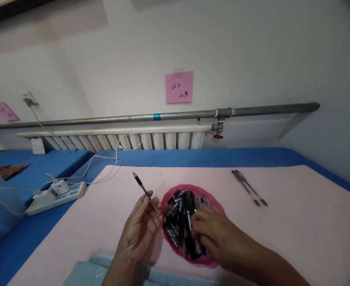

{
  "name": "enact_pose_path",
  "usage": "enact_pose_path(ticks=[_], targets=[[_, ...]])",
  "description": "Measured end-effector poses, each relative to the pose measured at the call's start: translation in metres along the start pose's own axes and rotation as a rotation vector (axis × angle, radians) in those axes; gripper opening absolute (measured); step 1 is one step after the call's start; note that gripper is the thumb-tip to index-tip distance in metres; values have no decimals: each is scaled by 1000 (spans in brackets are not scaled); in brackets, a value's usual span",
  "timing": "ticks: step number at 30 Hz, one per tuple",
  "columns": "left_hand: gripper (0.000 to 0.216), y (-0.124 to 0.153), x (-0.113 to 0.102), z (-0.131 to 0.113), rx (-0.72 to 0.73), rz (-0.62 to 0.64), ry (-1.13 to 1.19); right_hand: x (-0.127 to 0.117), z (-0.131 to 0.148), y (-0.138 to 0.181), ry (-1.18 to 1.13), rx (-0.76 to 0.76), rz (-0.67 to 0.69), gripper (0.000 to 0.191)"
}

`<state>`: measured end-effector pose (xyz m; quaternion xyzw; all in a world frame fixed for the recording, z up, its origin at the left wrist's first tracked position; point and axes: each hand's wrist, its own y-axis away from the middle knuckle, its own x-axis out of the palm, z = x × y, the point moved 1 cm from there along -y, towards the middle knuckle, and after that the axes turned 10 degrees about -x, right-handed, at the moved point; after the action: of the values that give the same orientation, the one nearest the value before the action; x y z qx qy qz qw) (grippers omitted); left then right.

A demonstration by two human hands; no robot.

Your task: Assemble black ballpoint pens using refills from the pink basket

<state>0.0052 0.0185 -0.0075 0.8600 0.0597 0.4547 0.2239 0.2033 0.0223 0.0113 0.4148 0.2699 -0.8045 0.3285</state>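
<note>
Between thumb and fingers, my left hand (142, 228) holds a pen (139, 182) with a clear barrel and black grip, its tip pointing up and away to the left. A pink basket (219, 200) with a wavy rim stands to the right of that hand, filled with black pen caps and pen parts (177, 214). Reaching into the basket from the right, my right hand (213, 230) has its fingers bent down among the pieces. Its fingertips are partly hidden and blurred, so what they grip, if anything, does not show. Two capped pens (249, 187) lie side by side farther right.
Pink paper (297, 226) covers the blue table. A white power strip (73, 194) with plugs and cables lies at the left. Light blue cloth (85, 272) is at the near edge. A radiator (163, 139) and a pipe (118, 119) run along the wall behind.
</note>
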Motion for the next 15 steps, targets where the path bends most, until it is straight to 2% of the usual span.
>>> enact_pose_path(ticks=[3,7,12,15], targets=[[16,-1,0,0,-15,-20,25,10,4,-2,46,-22,76,22],[16,-2,0,1,-18,-24,25,17,7,-4,85,-32,65,25],[16,-2,1,1,-6,-14,14,15,0,-5,119,-41,-29,35],[17,-2,1,1,3,-15,9,7,-4,-3,125,-31,-110,32]])
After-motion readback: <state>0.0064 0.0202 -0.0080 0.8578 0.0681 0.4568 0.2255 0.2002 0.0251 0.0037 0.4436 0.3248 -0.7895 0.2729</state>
